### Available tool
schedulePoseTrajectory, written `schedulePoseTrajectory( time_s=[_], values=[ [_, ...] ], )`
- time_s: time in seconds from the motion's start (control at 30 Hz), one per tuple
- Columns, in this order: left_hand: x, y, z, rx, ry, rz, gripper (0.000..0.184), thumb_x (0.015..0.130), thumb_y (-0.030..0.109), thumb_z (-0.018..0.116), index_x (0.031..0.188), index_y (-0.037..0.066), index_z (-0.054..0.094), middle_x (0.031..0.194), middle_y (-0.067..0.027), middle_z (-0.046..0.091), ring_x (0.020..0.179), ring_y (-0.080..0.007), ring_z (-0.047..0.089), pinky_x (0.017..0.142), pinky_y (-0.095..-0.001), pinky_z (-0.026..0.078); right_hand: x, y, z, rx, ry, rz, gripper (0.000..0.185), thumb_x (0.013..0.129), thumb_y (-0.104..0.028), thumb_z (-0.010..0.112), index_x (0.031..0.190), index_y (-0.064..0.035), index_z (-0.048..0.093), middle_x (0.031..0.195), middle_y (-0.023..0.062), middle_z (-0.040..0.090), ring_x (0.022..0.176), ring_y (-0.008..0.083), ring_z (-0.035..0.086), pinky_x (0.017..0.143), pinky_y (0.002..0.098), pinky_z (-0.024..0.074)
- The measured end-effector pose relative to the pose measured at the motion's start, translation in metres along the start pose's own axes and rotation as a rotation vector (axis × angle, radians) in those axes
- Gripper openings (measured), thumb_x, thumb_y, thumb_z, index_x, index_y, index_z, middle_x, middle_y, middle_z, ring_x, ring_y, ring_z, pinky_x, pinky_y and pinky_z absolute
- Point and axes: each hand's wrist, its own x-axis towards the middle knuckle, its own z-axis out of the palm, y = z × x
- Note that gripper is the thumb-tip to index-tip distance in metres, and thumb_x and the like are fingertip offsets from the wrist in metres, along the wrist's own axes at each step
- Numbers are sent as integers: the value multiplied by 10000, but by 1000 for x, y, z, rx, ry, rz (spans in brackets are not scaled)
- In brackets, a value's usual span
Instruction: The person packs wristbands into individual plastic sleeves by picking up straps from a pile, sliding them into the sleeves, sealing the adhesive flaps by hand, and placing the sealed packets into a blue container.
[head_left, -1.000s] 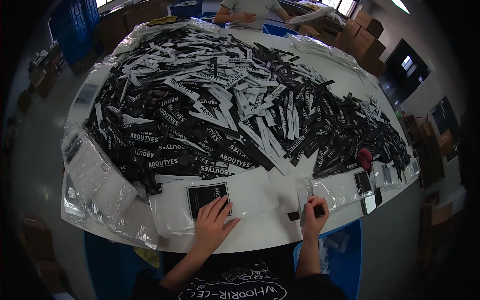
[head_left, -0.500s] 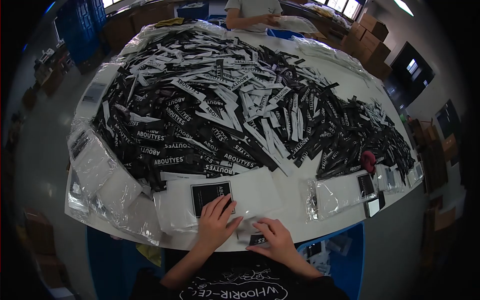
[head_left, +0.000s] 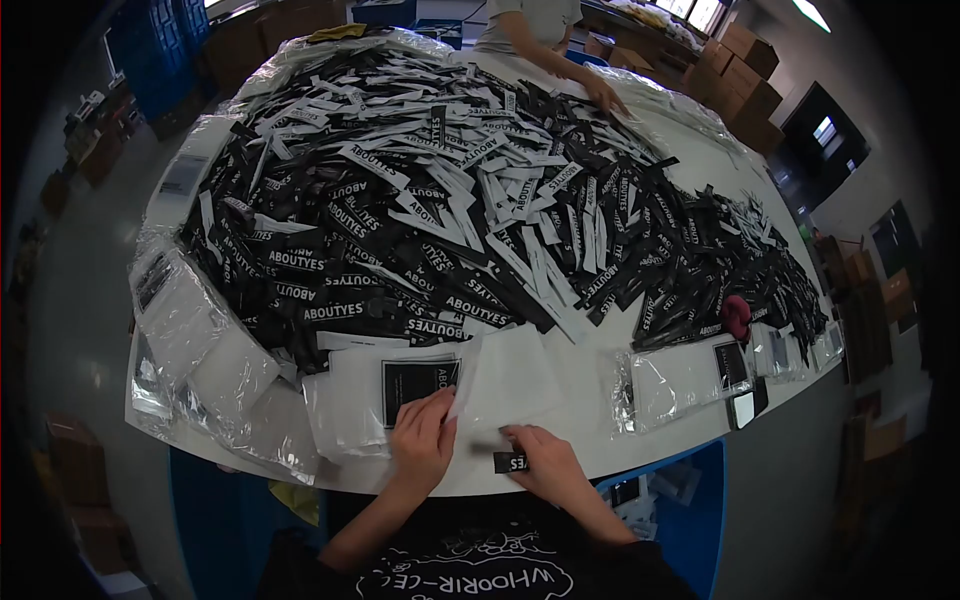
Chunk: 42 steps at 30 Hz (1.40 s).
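At the right hand (head_left: 548, 464), a label (head_left: 507, 463) is partly hidden.

You are in what looks like a packing workshop: your white worktable (head_left: 590, 430) bears a large heap of black and white ABOUTYES strips (head_left: 400, 220), clear plastic bags (head_left: 675, 390) line its edges, a blue bin (head_left: 697, 540) sits below your side, cardboard boxes (head_left: 748, 98) stand stacked beyond, and a co-worker (head_left: 512, 38) stands across from you.

Label (head_left: 505, 463) at right grip (head_left: 548, 463) was black, white-lettered. Bags (head_left: 340, 402) under left grip (head_left: 424, 437) were whitish, with one black panel (head_left: 408, 388). Strips (head_left: 460, 210) beyond both grips were black or white, contrastingly lettered. Tabletop (head_left: 588, 400) around both was white.
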Motion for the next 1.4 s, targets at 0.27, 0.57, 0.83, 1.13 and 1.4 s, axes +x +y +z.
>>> schedulePoseTrajectory(
  time_s=[0.27,0.57,0.83,1.13,1.4],
  values=[
    [1,1,-2,-87,-30,22,254,642,42,683,887,26,614,966,-92,638,935,-243,604,789,-350,452,-15,5,-26,456,744,-190,109,753,87,474,822,9,505,703,91,517,582,182,544,530,242,424],
    [4,3,-2,-13,-41,49,228,670,64,661,890,25,613,927,-82,635,908,-233,607,786,-341,451,-27,-8,34,146,731,-177,243,793,55,543,1023,28,471,859,122,501,680,166,499,598,247,419],
    [6,2,-1,-39,-23,53,199,685,53,649,877,16,613,906,-84,638,897,-235,613,777,-335,454,-54,-10,42,328,516,-136,97,725,38,633,781,-26,588,625,58,580,526,211,569,514,266,440],
    [1,8,-10,-105,11,13,271,655,22,647,925,8,625,954,-102,631,895,-256,609,767,-331,466,-42,-8,49,518,436,141,95,814,-34,600,740,11,561,564,83,547,477,117,518,452,248,392],
    [-17,30,-30,-32,-238,286,387,641,-4,639,1026,27,614,1024,-103,602,958,-233,583,798,-338,450,-24,-23,29,983,453,523,176,890,-147,526,779,-12,550,626,9,523,551,68,481,469,210,357]
  ],
)
